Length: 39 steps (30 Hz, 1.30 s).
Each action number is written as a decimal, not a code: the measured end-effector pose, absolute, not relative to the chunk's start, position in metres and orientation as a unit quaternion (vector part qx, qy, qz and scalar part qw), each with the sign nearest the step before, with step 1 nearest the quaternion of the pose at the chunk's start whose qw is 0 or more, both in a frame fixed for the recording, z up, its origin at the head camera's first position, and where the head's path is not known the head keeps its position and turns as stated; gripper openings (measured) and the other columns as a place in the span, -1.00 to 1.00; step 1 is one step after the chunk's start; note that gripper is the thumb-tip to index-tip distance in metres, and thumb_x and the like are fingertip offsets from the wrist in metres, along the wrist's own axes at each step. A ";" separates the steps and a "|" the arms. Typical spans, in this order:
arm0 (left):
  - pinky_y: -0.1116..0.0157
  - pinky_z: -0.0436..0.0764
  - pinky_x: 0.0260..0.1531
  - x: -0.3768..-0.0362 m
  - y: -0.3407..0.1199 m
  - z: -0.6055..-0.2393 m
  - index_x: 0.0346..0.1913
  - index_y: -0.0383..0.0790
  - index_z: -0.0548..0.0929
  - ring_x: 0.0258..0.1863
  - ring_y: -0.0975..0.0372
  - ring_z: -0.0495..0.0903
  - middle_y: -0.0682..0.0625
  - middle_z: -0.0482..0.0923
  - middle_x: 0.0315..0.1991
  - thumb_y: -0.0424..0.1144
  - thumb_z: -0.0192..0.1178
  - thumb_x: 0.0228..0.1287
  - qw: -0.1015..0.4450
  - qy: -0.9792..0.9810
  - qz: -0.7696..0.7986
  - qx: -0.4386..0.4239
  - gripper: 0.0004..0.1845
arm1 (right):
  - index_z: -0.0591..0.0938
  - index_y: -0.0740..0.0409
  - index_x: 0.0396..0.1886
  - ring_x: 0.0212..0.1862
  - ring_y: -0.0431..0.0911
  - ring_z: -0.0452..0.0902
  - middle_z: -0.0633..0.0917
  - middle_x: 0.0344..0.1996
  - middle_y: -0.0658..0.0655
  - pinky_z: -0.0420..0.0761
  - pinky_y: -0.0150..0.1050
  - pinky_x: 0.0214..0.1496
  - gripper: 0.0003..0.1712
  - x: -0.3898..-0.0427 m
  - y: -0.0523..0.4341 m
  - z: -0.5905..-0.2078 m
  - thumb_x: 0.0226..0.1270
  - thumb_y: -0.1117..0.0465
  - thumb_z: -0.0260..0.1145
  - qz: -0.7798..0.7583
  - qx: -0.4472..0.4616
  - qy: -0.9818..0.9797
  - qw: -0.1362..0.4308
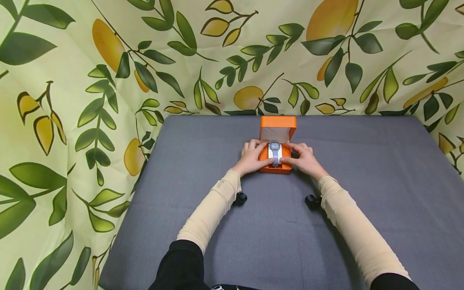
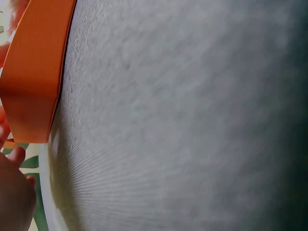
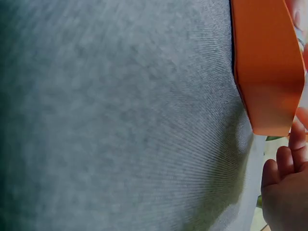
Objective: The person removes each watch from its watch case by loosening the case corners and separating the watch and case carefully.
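Note:
An orange box (image 1: 275,170) stands on the grey cloth with its hinged lid (image 1: 278,121) raised at the back. Inside it lies a watch (image 1: 275,153) with a pale blue strap, wrapped on a white cushion. From the left, my left hand (image 1: 249,158) pinches the watch and cushion, thumb low on the strap and forefinger near the watch's head. My right hand (image 1: 305,160) does the same from the right. Both wrist views show the box's front wall, orange (image 2: 33,72) in the left one; most fingertips are hidden behind it there.
Grey cloth (image 1: 261,233) covers the table around the box. A leaf-and-fruit patterned curtain (image 1: 217,60) hangs along the back and left edges. Small black wrist cameras (image 1: 312,201) sit under each sleeved forearm.

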<state>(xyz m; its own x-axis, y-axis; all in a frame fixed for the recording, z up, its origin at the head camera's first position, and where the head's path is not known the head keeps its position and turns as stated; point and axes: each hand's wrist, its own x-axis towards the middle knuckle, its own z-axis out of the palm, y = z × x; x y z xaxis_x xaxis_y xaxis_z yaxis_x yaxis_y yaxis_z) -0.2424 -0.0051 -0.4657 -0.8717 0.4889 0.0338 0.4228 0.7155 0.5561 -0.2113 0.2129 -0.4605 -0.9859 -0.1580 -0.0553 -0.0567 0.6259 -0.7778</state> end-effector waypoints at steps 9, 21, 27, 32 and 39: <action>0.24 0.18 -0.01 -0.248 -0.001 -0.458 0.39 0.00 0.25 0.02 0.12 0.10 -0.01 0.15 0.14 0.24 0.18 0.12 0.085 0.926 0.262 0.259 -0.19 | 0.14 -0.02 0.44 -0.02 0.12 0.03 0.29 -0.06 0.29 0.09 -0.19 -0.13 -0.06 -0.216 0.220 -0.459 0.14 -0.14 0.33 -0.382 -0.063 0.915 0.111; 0.14 0.17 0.10 -0.246 -0.004 -0.456 0.33 0.01 0.35 0.10 0.08 0.08 -0.05 0.15 0.20 0.21 0.28 0.03 0.076 0.926 0.266 0.258 -0.21 | 0.24 0.03 0.40 -0.01 0.13 0.02 0.30 0.00 0.32 0.09 -0.17 -0.14 -0.05 -0.216 0.213 -0.459 0.03 -0.07 0.43 -0.379 -0.082 0.914 0.121; 0.06 0.12 0.18 -0.241 -0.006 -0.457 0.34 -0.02 0.33 0.15 0.04 0.07 -0.07 0.15 0.25 0.17 0.26 0.07 0.074 0.923 0.268 0.267 -0.23 | 0.26 -0.02 0.37 0.02 0.14 0.02 0.30 0.03 0.33 0.10 -0.15 -0.14 -0.07 -0.215 0.214 -0.462 0.00 -0.10 0.44 -0.385 -0.089 0.912 0.113; 0.02 0.11 0.18 -0.238 -0.007 -0.458 0.34 0.00 0.33 0.16 0.01 0.09 -0.09 0.20 0.28 0.17 0.26 0.06 0.066 0.922 0.259 0.279 -0.23 | 0.32 -0.02 0.33 -0.03 0.12 0.03 0.28 -0.09 0.29 0.07 -0.16 -0.17 -0.13 -0.213 0.214 -0.463 0.02 -0.10 0.43 -0.394 -0.091 0.909 0.099; 0.06 0.17 0.11 -0.239 -0.006 -0.459 0.29 -0.01 0.38 0.11 0.06 0.15 -0.01 0.33 0.26 0.15 0.30 0.03 0.036 0.920 0.258 0.291 -0.26 | 0.41 0.11 0.25 0.02 0.14 0.05 0.29 -0.01 0.29 0.12 -0.12 -0.07 -0.22 -0.218 0.209 -0.457 0.04 -0.04 0.44 -0.389 -0.108 0.912 0.074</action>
